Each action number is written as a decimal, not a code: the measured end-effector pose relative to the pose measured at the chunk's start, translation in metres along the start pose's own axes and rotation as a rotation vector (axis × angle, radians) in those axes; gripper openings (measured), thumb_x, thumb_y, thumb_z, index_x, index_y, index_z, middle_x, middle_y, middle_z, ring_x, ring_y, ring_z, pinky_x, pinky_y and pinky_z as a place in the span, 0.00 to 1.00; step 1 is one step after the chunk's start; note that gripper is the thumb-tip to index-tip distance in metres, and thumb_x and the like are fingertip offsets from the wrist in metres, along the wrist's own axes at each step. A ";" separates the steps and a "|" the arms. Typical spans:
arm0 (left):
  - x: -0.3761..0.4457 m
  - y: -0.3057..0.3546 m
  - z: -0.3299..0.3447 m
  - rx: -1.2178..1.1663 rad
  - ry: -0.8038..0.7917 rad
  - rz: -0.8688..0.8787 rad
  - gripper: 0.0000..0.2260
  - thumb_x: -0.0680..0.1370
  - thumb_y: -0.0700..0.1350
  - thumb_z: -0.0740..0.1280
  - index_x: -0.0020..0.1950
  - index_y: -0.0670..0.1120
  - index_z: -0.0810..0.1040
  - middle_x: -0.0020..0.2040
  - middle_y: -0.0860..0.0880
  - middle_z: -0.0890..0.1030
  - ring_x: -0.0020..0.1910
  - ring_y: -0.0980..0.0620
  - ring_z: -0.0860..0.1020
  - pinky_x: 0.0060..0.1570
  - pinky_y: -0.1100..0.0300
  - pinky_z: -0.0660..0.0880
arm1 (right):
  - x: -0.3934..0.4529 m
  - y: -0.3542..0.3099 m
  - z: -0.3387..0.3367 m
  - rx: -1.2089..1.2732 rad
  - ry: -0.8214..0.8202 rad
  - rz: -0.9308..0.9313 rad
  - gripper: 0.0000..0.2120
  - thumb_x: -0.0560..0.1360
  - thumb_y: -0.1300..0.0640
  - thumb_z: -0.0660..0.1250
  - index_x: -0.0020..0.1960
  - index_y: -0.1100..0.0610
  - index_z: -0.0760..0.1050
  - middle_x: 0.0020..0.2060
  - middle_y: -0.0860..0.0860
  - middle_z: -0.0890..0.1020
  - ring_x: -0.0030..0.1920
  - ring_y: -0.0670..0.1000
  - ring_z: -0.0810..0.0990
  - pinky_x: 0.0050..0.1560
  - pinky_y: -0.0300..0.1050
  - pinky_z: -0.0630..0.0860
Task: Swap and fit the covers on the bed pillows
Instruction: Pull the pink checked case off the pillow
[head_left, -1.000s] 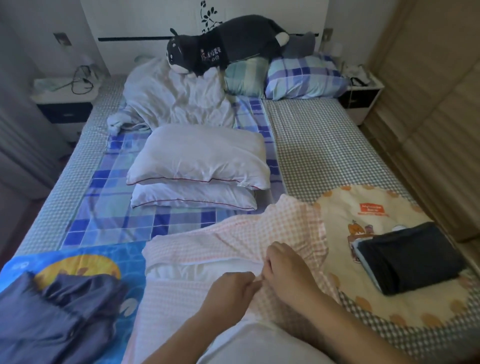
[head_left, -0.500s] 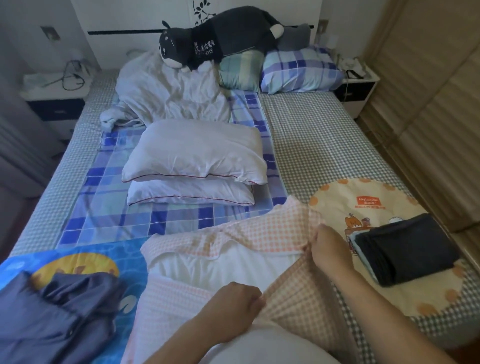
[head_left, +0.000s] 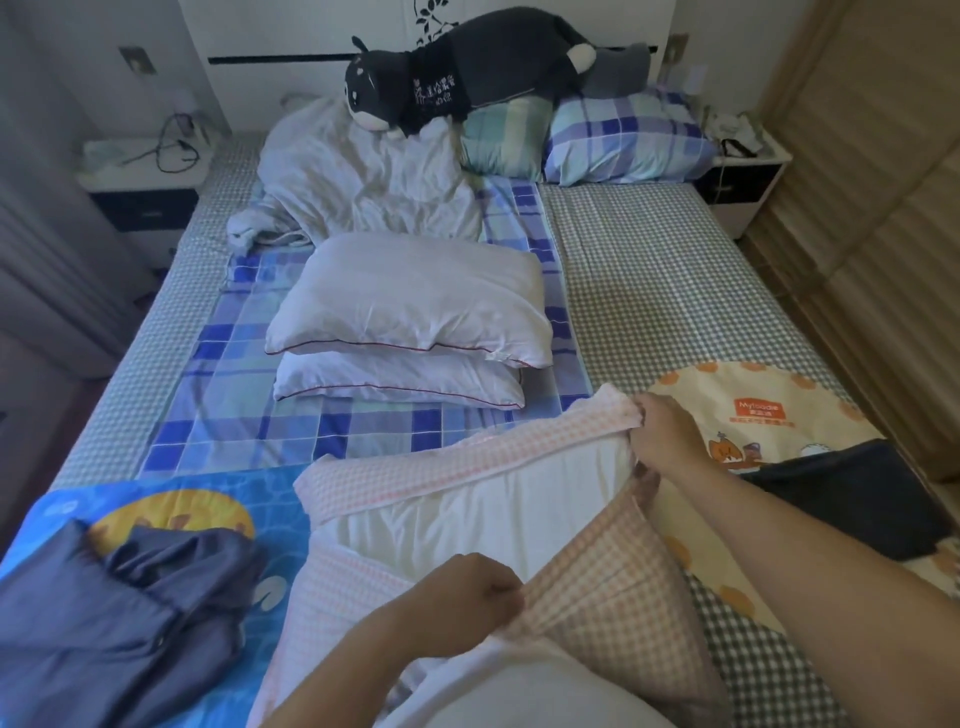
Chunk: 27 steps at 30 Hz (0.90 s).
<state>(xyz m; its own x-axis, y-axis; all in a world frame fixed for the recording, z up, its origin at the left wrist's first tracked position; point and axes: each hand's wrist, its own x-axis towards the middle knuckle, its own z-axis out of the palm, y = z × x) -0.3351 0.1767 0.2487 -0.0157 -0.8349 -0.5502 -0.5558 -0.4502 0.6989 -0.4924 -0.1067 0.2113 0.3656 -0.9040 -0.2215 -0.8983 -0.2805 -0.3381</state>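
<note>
At the bed's foot edge, left hand (head_left: 467, 597) and right hand (head_left: 660, 434) each pinch the pink checked cover (head_left: 613, 587) around its white pillow (head_left: 467, 514); soft, limp cloth, best held at the opening hem.

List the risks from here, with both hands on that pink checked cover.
1. The left hand and right hand stretch the pink cover open; a hard pull may strain its edge.
2. The white pillow sits partly exposed and could bunch inside.
3. The dark folded cloth lies beside the right forearm and could be nudged.
</note>
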 end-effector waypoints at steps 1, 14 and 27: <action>-0.002 0.002 -0.002 0.002 -0.016 0.009 0.12 0.81 0.48 0.63 0.39 0.52 0.80 0.35 0.58 0.79 0.34 0.63 0.74 0.44 0.61 0.73 | 0.003 -0.004 -0.002 0.105 -0.110 0.047 0.11 0.77 0.61 0.60 0.57 0.53 0.75 0.54 0.55 0.80 0.47 0.58 0.79 0.44 0.50 0.78; 0.006 0.016 -0.014 -0.042 0.575 0.108 0.07 0.79 0.57 0.68 0.54 0.57 0.77 0.53 0.61 0.76 0.52 0.64 0.75 0.55 0.63 0.74 | -0.064 -0.075 -0.036 1.007 -0.703 0.219 0.14 0.82 0.57 0.63 0.58 0.63 0.82 0.52 0.60 0.86 0.54 0.59 0.84 0.58 0.54 0.79; -0.025 0.013 -0.017 0.550 0.611 0.739 0.06 0.82 0.42 0.63 0.48 0.44 0.79 0.54 0.48 0.81 0.51 0.45 0.80 0.49 0.54 0.77 | -0.041 -0.060 0.015 0.684 -0.378 0.408 0.08 0.81 0.62 0.60 0.53 0.60 0.78 0.37 0.57 0.76 0.42 0.55 0.77 0.42 0.43 0.73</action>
<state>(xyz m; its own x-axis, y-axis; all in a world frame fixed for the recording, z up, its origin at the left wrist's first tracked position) -0.3282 0.1858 0.2792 -0.1674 -0.9242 0.3433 -0.8749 0.2997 0.3804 -0.4496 -0.0478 0.2275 0.2130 -0.6901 -0.6917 -0.6784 0.4050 -0.6130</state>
